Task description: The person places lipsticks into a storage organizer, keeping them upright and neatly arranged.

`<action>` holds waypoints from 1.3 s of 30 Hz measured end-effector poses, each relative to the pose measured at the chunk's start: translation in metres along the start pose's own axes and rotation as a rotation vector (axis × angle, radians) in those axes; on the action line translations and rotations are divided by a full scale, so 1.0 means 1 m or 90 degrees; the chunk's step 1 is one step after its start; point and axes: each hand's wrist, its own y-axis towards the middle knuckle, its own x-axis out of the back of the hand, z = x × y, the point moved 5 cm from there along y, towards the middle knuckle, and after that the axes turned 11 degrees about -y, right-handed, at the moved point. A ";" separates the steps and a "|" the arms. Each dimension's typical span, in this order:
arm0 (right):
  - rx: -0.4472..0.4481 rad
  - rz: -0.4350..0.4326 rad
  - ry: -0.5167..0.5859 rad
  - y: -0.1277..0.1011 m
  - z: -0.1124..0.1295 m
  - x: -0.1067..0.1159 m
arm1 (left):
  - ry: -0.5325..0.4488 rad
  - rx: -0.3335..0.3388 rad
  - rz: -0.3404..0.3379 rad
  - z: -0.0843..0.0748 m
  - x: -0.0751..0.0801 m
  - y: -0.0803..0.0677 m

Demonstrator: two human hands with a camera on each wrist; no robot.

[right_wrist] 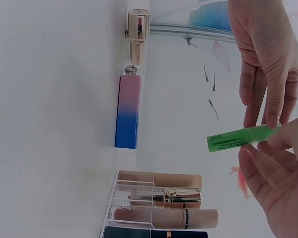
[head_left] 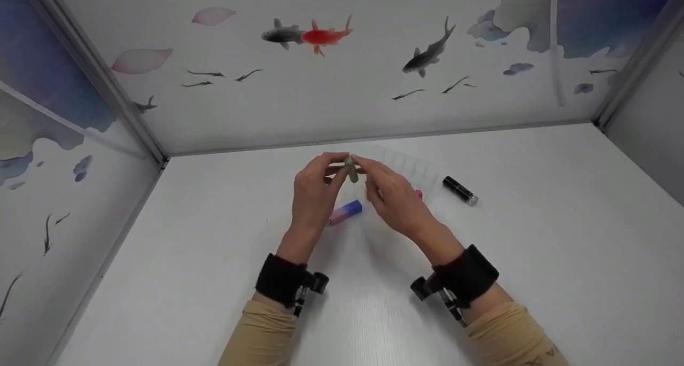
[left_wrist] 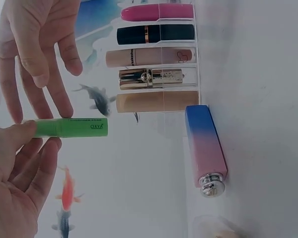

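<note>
Your left hand (head_left: 314, 195) and right hand (head_left: 393, 195) both pinch the green tube (head_left: 351, 170) above the white bench (head_left: 214, 259); behind lie the clear organiser (head_left: 409, 165), gradient lipstick (head_left: 346, 212) and, right, a black tube (head_left: 459, 190).

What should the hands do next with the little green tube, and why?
Probably lower the green tube toward the clear organizer. Both the left hand and the right hand pinch it above the table, and the organizer already holds a row of lipsticks, so a free slot there looks like the likely place for it.
</note>
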 end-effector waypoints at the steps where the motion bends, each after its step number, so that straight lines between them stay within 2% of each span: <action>1: 0.009 -0.002 -0.001 0.000 -0.001 0.000 | 0.001 0.001 -0.001 0.000 -0.001 0.000; 9: 0.044 -0.002 -0.035 0.000 -0.009 0.001 | 0.049 0.005 0.002 0.003 -0.010 0.002; 17: 0.050 0.001 -0.062 0.001 -0.017 -0.003 | 0.046 0.059 0.019 0.012 -0.019 0.008; 20: 0.049 0.010 -0.071 0.001 -0.019 -0.006 | 0.052 0.066 0.026 0.013 -0.021 0.009; 34: 0.028 0.045 -0.136 0.000 -0.024 -0.012 | 0.103 0.046 0.056 0.019 -0.036 0.010; 39: 0.028 0.052 -0.155 -0.001 -0.028 -0.014 | 0.114 0.052 0.063 0.022 -0.041 0.010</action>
